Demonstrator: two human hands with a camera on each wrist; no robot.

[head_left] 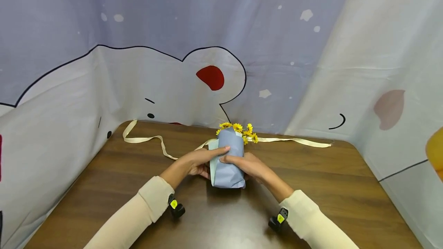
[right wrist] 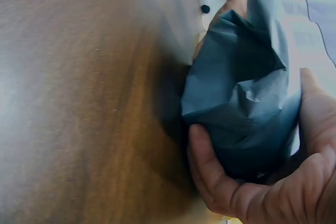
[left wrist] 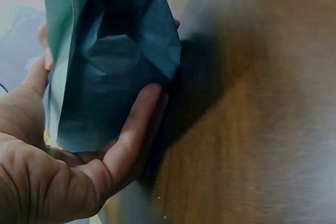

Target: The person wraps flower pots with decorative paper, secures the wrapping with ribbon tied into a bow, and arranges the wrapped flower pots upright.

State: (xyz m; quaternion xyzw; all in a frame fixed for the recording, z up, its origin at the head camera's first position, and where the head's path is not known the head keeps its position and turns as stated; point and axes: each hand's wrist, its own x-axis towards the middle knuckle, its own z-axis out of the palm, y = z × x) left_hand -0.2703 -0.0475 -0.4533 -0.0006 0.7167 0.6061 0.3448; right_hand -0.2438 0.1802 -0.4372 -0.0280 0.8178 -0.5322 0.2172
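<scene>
A bouquet of yellow flowers wrapped in blue-grey paper is held between both hands over the middle of the table. Its blossoms point toward the far edge, the folded paper end toward the person. From the left side the left hand grips the wrap, thumb on top and fingers beneath. The right hand grips the other side, its thumb lying across the front. In the left wrist view the crumpled paper bottom shows, with a pale green flap along one side. The stems are hidden inside.
A cream ribbon lies across the far part of the wooden table, passing behind the bouquet and curling at the left. A printed cloth backdrop hangs around the back and sides.
</scene>
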